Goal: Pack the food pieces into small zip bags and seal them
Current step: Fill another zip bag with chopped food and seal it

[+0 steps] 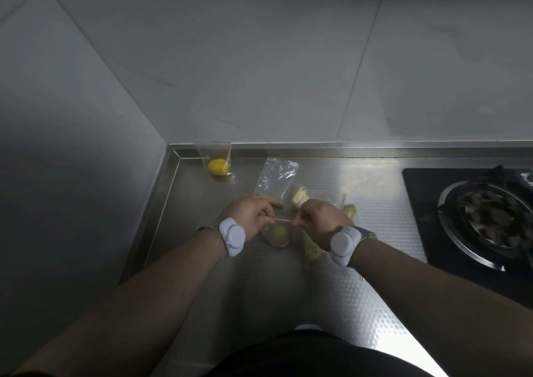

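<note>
While the left hand and right hand pinch the zip bag top ends, sealing seems underway; next, press along the strip

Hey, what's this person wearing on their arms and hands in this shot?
Both forearms are bare, with no sleeves or gloves. Each wrist carries a rounded white two-lobed device, the left wrist device showing a tiny blue light, the right wrist device on a grey strap with a greenish edge. The left hand and right hand wear nothing visible.
</note>
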Motion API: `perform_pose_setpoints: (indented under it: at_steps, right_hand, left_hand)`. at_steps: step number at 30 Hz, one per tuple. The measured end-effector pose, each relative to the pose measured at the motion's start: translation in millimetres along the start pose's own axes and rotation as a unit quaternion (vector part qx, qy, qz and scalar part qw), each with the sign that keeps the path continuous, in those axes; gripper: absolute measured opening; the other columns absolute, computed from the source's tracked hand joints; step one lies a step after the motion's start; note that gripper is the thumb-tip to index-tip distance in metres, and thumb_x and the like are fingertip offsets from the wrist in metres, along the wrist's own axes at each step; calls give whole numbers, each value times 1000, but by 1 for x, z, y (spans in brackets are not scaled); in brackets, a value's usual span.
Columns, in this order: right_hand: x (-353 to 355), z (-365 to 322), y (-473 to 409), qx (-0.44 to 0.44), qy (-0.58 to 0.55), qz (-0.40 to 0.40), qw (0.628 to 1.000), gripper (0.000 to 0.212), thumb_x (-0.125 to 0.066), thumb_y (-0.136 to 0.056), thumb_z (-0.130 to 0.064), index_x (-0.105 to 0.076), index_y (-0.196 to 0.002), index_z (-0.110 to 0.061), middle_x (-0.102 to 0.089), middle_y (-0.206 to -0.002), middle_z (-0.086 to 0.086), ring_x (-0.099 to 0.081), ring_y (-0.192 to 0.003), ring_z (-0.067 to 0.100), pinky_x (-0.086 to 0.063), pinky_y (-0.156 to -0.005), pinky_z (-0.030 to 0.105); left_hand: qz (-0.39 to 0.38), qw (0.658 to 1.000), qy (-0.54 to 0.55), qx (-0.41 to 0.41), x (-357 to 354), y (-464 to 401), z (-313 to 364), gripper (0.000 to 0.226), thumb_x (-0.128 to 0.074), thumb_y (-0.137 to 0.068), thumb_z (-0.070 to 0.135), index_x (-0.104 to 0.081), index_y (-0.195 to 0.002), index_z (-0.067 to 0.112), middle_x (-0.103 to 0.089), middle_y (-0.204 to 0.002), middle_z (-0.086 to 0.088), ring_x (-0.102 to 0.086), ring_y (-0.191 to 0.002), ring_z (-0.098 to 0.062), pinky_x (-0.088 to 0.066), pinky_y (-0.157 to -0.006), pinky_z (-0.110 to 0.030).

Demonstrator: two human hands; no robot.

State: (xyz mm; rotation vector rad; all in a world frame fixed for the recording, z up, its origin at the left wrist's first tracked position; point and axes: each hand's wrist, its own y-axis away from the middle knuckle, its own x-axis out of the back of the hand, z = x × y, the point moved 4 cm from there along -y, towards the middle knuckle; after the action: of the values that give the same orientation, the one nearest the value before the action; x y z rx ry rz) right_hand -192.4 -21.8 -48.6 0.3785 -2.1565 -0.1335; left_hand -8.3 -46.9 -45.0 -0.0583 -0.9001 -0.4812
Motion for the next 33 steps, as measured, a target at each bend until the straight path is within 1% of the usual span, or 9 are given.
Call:
perform_pose_setpoints:
  at_steps: [4,6,13,16,18,22,25,30,33]
  right_hand:
    - [-1,4,0,-17,-10,-3,1000,19,-67,-80,-41,-64,-84,-22,-64,-91,-2,-59,-87,21,-43,-73,28]
    - [-1,4,0,-17,-12,1,1000,19,-67,-80,-40,-63,-82,-22,-64,-89,-1,-59,-86,21,-44,-72,28]
    - [1,3,4,-13,-12,-6,1000,21,-67,-82,-38,-63,-84,-17,-65,-91,2,-59,-88,23,-48,-78,34]
    - [2,2,5,-16,-7,1,1000,19,-64,-85,-33,-62,-86,-15,-64,-93,3,-58,-88,25,-48,-77,35]
    - [3,2,6,-19,-11,4,1000,15,-63,-86,-30,-60,-85,-15,-63,-93,3,-58,-87,26,-47,-76,33]
    - [3,0,7,-9,-15,0,1000,14,-62,-86,-26,-60,-85,-13,-63,-93,5,-58,-88,27,-48,-78,36]
    - [5,-3,6,-10,-18,-4,1000,12,-62,-87,-25,-60,-86,-13,-63,-94,6,-58,-88,27,-49,-79,38]
    - [5,-9,3,-9,-13,-16,1000,6,-60,-86,-21,-59,-84,-16,-63,-94,4,-59,-88,27,-50,-78,40]
    - [4,-14,3,7,-6,-20,1000,4,-59,-84,-19,-58,-83,-16,-62,-93,5,-58,-88,28,-50,-78,41]
  left_hand:
    - [-6,1000,11,-4,1,3,-1,12,-73,-74,9,-66,-68,17,-51,-72,49,-49,-78,28,-31,-65,5]
    - [-8,1000,12,-3,0,3,-1,11,-72,-76,10,-65,-69,16,-49,-77,56,-49,-79,27,-32,-66,5]
    - [2,1000,4,-24,-1,5,-3,9,-72,-75,15,-66,-69,13,-43,-85,61,-45,-79,32,-30,-67,7]
    - [2,1000,5,-24,-3,2,-3,12,-74,-74,15,-65,-67,13,-50,-72,49,-43,-76,33,-29,-65,7]
    - [2,1000,3,-30,-2,1,-2,14,-76,-73,14,-64,-66,14,-46,-66,43,-42,-76,34,-28,-64,7]
    - [-2,999,2,-45,0,4,-4,12,-76,-72,8,-64,-70,12,-45,-73,44,-45,-79,32,-30,-66,7]
    - [-21,999,2,-47,2,2,-11,8,-69,-75,-1,-67,-78,7,-48,-80,37,-49,-74,30,-32,-67,8]
    - [-14,998,-38,-52,10,2,-15,6,-73,-75,11,-68,-77,14,-46,-72,41,-42,-77,33,-27,-68,10]
    - [-2,996,-60,-69,12,2,-11,10,-76,-74,13,-66,-74,15,-52,-79,23,-42,-71,14,-28,-69,7]
